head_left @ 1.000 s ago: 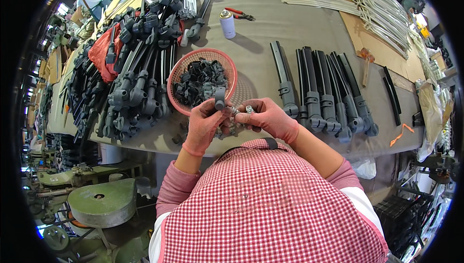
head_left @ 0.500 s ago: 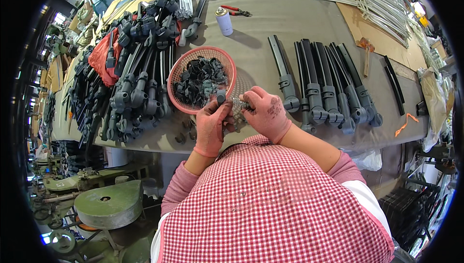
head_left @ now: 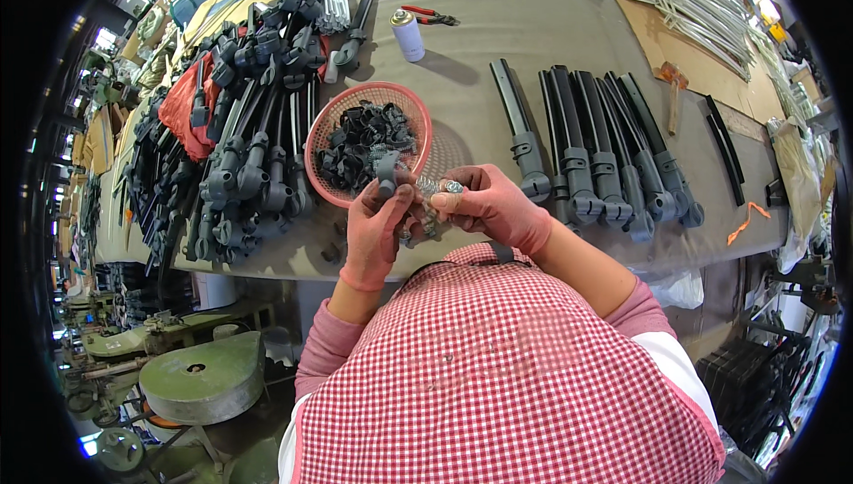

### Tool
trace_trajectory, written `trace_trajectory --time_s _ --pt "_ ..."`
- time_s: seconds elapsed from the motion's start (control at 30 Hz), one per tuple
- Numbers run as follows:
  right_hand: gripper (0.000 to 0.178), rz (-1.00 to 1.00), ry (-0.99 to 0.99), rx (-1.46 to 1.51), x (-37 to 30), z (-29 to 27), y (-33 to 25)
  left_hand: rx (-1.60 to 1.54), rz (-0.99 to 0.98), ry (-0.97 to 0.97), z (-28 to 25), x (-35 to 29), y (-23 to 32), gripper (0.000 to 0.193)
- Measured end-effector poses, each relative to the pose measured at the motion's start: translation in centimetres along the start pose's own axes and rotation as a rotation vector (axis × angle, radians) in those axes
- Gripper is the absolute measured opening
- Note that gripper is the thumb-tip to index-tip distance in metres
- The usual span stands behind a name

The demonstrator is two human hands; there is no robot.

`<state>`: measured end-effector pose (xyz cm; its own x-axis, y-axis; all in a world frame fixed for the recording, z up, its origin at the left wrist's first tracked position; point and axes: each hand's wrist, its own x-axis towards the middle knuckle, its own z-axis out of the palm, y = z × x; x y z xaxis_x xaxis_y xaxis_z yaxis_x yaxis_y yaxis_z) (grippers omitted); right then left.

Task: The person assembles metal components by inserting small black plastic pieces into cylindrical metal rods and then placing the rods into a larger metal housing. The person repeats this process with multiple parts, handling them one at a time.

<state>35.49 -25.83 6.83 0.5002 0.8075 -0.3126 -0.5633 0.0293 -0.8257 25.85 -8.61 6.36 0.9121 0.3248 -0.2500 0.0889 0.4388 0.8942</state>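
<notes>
My left hand (head_left: 371, 237), in a pink glove with its fingertips out, pinches a dark grey plastic clip (head_left: 386, 169) at the near edge of the red mesh basket (head_left: 311, 153). That basket holds many dark plastic clips (head_left: 362, 136). My right hand (head_left: 499, 208), gloved the same way, is closed beside it, with a small shiny coil spring (head_left: 454, 187) between thumb and forefinger. More thin metal coils lie around and below the fingers, partly hidden by my hands.
Black tubes with grey joints (head_left: 604, 168) lie in a row on the right. A large heap of similar parts (head_left: 258, 146) fills the left. Farther off stand a spray can (head_left: 408, 37), red-handled pliers (head_left: 434, 16) and a hammer (head_left: 673, 93). A green machine (head_left: 200, 377) is at lower left.
My right hand has turned and now shows the spring at its fingertips. My left hand has moved slightly left, and the clip it holds has tilted into fuller view.
</notes>
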Motion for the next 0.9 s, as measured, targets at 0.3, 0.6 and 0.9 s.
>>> trace_trajectory --time_s 0.3,0.6,0.9 --pt "0.020 -0.108 0.002 -0.248 -0.1 0.0 0.1 0.352 0.178 -0.154 -0.4 0.2 0.5 0.012" --pt "0.020 -0.123 -0.015 -0.041 0.3 -0.4 0.5 0.077 0.054 0.003 -0.3 0.2 0.7 0.016" --pt "0.016 -0.161 0.151 0.063 0.5 1.1 0.9 0.005 0.082 -0.231 0.3 -0.9 -0.2 0.030"
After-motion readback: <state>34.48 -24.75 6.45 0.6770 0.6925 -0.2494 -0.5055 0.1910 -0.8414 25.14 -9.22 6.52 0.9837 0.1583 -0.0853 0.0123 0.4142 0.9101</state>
